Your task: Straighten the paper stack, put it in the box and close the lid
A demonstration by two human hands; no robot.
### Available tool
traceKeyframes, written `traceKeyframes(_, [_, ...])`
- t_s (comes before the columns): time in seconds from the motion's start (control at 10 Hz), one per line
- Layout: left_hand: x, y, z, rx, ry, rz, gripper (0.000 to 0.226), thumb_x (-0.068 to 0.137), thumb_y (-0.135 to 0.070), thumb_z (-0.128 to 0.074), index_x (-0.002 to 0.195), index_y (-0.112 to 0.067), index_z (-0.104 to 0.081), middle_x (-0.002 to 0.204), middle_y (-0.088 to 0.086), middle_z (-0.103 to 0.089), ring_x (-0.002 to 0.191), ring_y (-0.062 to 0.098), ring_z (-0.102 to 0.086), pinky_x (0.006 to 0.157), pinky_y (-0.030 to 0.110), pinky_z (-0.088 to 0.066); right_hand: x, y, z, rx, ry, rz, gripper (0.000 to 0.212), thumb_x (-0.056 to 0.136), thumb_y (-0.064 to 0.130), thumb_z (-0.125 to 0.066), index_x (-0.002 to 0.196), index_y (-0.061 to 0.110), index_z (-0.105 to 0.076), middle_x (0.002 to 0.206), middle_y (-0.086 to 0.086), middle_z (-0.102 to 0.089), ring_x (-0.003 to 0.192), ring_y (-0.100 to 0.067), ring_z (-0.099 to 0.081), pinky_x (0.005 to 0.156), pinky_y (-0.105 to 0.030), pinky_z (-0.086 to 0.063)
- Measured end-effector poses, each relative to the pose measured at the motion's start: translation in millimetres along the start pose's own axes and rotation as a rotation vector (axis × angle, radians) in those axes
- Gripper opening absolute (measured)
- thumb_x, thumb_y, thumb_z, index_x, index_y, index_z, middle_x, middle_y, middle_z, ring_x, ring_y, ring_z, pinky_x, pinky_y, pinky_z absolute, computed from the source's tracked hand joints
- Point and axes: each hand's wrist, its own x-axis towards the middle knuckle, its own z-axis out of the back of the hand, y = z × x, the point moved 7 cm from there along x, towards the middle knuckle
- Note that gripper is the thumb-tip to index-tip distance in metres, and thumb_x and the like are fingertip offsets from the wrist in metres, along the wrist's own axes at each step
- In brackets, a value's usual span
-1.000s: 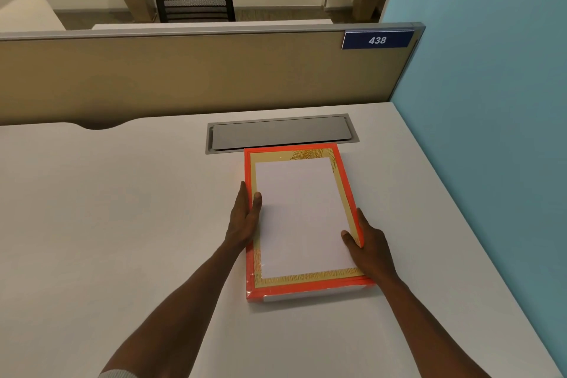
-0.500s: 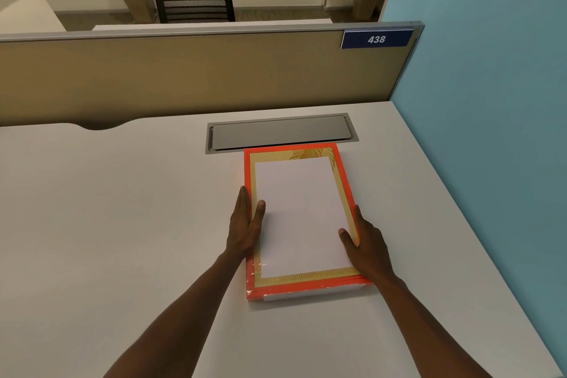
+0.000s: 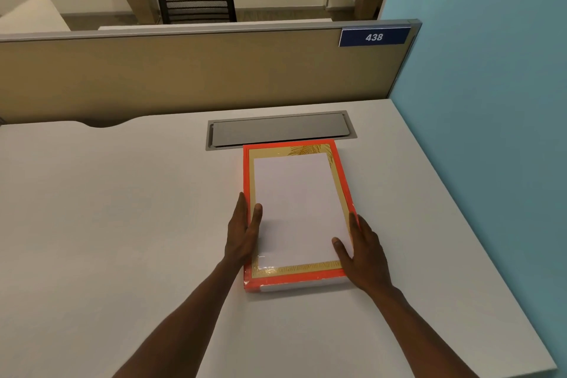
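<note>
Paper part looks done: white paper stack (image 3: 299, 209) squared inside flat orange gold-trimmed cardboard box (image 3: 343, 175) on white desk (image 3: 122, 224); left hand (image 3: 244, 230), right hand (image 3: 363, 252) flat, bracing sides; lid unseen, closing left

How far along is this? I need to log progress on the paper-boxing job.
Done: the paper stack lies squared inside the orange box. In hand: the left hand and right hand rest at the box's sides, thumbs on the paper. Left: closing the lid, which is not in view.
</note>
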Motion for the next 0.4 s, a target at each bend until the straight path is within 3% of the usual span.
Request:
traceKeyframes(0.2, [-6.2, -9.3, 4.0, 0.068, -0.020, -0.007, 0.136, 0.054, -0.105, -0.027, 0.163, -0.024, -0.013, 0.170, 0.000, -0.022, 0.156, 0.027, -0.026, 0.126, 0.048, -0.021, -2.1, 2.4, 4.6, -0.031, 0.057, -0.013, 0.086, 0.088, 0.068, -0.028, 0.158, 0.021, -0.013, 0.164, -0.007, -0.022, 0.143, -0.030, -0.035, 0.112, -0.047, -0.038])
traceKeyframes(0.4, [-17.6, -40.6, 26.0, 0.138, -0.094, -0.143, 0.130, 0.061, -0.102, -0.025, 0.163, -0.020, -0.015, 0.171, 0.002, -0.020, 0.157, 0.025, -0.021, 0.126, 0.046, -0.020, 12.7, 37.4, 45.0, -0.074, -0.094, 0.056, 0.085, 0.086, 0.071, -0.033, 0.156, 0.023, -0.022, 0.163, -0.009, -0.024, 0.146, -0.033, -0.030, 0.114, -0.053, -0.032])
